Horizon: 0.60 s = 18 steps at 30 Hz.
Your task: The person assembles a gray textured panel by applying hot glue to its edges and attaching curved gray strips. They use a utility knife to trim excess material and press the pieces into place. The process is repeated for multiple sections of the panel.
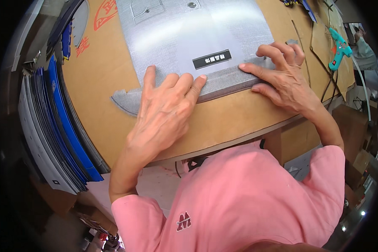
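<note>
A grey denim-patterned sheet (185,38), with printed pocket shapes and a black label, lies on the brown work table in front of me. Along its near edge runs a darker grey folded strip (227,82), whose left end sticks out past the sheet as a curved flap. My left hand (166,103) rests on the sheet and strip, fingers apart and pressing down. My right hand (283,77) grips the strip's right part, index fingertip on its far side and thumb at its near edge. Its other fingers are curled and raised.
A stack of blue, grey and white sheets (56,122) stands along the table's left edge. At the right lie a teal glue gun (339,49) with a pale cord and dark cables (323,63). Red markings show on the brown table surface (101,122). Cardboard boxes (353,130) stand to the right.
</note>
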Motion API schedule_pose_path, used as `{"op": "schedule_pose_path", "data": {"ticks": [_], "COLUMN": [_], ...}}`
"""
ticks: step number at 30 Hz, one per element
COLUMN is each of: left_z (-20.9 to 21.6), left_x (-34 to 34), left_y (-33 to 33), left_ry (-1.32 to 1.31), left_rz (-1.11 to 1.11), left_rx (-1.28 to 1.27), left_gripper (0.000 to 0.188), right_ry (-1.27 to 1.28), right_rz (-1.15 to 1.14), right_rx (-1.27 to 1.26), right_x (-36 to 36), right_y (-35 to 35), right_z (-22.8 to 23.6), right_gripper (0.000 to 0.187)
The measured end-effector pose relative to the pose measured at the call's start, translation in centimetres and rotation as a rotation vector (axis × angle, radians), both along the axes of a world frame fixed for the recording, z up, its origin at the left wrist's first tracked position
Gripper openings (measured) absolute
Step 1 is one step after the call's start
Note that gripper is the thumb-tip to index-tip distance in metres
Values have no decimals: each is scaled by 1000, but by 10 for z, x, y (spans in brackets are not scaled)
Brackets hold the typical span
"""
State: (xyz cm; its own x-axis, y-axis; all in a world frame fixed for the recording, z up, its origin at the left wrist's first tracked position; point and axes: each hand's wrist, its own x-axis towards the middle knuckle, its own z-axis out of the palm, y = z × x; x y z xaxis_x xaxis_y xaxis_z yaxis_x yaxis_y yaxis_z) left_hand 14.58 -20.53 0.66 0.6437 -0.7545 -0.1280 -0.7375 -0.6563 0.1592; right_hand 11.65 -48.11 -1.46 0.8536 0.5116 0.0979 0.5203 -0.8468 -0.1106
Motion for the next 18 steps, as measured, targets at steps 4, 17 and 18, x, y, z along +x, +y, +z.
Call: {"op": "schedule_pose_path", "data": {"ticks": [4, 17, 18], "left_z": [-4, 1, 2], "left_x": [0, -7, -8], "left_y": [-1, 0, 1], "left_ry": [-72, 11, 53], "left_rz": [-40, -53, -74], "left_rx": [-33, 9, -4], "left_gripper": [50, 46, 45], "right_ry": [-8, -21, -8], "right_rz": [72, 82, 117], "right_rx": [80, 41, 54], "right_x": [5, -1, -2], "right_y": [8, -7, -9], "right_z": [2, 5, 5], "right_gripper": [43, 44, 45]}}
